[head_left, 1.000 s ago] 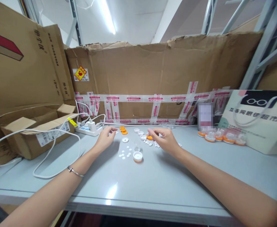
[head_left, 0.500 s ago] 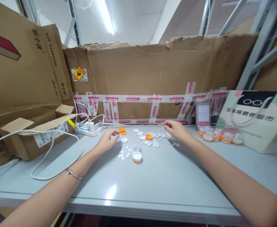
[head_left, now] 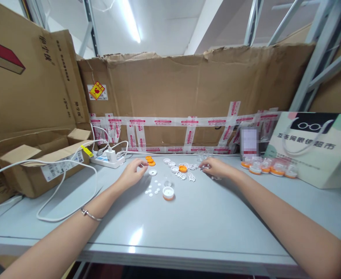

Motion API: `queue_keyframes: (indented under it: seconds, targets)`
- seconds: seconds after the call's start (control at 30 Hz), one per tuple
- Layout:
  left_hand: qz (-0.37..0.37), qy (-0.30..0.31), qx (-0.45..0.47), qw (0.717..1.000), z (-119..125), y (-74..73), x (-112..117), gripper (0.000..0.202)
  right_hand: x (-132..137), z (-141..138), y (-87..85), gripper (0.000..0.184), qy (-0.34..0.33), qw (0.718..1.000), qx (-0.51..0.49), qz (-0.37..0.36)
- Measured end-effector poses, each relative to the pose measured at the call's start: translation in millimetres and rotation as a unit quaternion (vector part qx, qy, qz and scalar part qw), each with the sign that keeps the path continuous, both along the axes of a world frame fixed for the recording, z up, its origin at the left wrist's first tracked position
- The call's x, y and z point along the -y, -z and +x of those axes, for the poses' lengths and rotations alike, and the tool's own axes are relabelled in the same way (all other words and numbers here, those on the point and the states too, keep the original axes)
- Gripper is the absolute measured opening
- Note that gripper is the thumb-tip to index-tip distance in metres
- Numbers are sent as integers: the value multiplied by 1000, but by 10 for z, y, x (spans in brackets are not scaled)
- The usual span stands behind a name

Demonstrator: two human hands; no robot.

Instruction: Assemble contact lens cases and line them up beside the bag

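Observation:
My left hand [head_left: 134,171] rests on the grey table [head_left: 188,221] with its fingers curled, beside the orange rings [head_left: 150,161] and a white ring [head_left: 152,172]. My right hand [head_left: 217,167] lies further right, its fingertips pinched at the small clear plastic pieces [head_left: 192,167]; what it holds is too small to name. Between the hands lie white caps [head_left: 172,166], an orange cap [head_left: 183,169], tiny white discs [head_left: 153,190] and an orange-and-white cap [head_left: 168,192].
A white power strip [head_left: 108,159] with looping cables [head_left: 51,186] sits at the left by an open cardboard box [head_left: 33,162]. A row of orange-based clear containers [head_left: 267,167] stands before a paper bag [head_left: 312,147]. Taped cardboard [head_left: 196,100] walls the back.
My right hand reached back toward the far clear pieces, then came forward and left again to the pile of small clear pieces. My left hand stayed almost still.

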State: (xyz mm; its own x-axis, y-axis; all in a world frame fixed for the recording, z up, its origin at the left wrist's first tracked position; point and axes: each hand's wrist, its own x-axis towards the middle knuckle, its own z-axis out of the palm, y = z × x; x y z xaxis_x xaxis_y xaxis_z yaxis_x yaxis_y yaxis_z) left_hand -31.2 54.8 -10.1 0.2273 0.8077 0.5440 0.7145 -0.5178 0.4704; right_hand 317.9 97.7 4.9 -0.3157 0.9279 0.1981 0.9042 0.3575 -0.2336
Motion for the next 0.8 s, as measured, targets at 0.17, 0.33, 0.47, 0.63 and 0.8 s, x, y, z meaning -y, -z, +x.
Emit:
queue_keyframes:
  seconds: [0.17,0.33,0.47,0.63,0.8]
  targets:
    - [1,1,0,1000,2,-8,10,18,14,-73,2,8,-21,999,-22,24]
    - [10,15,7,1000,36,-47,68,17,150,-281,-114,20,-34,994,-104,19]
    - [48,70,1,996,158,-90,215,18,408,-643,-205,25,-75,961,-259,-60]
    - [78,201,-29,976,364,-126,437,36,703,-1025,-219,25,-169,865,-423,-210]
    - [76,257,-42,963,418,-116,477,29,785,-1119,-185,29,-196,837,-451,-242]
